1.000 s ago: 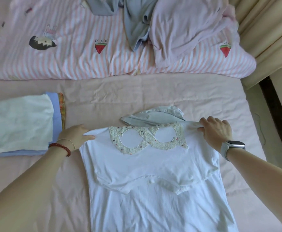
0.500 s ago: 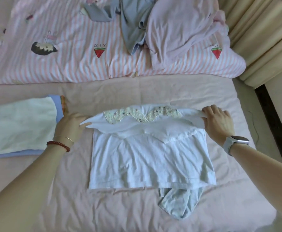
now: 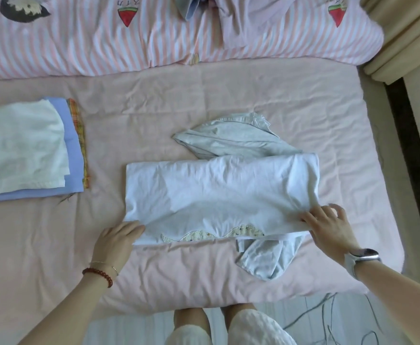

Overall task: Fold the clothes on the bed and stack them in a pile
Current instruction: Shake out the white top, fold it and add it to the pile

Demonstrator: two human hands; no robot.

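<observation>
Clothes: a white shirt [image 3: 219, 192] lies folded in half on the bed [image 3: 229, 95], each near corner held, left grip [image 3: 115, 239] and right grip [image 3: 328, 224] pinching fabric. Beyond the left grip, the finished pile [image 3: 24, 150]; farthest, unfolded garments [image 3: 194, 6] remain. Roughly midway, I judge.
</observation>
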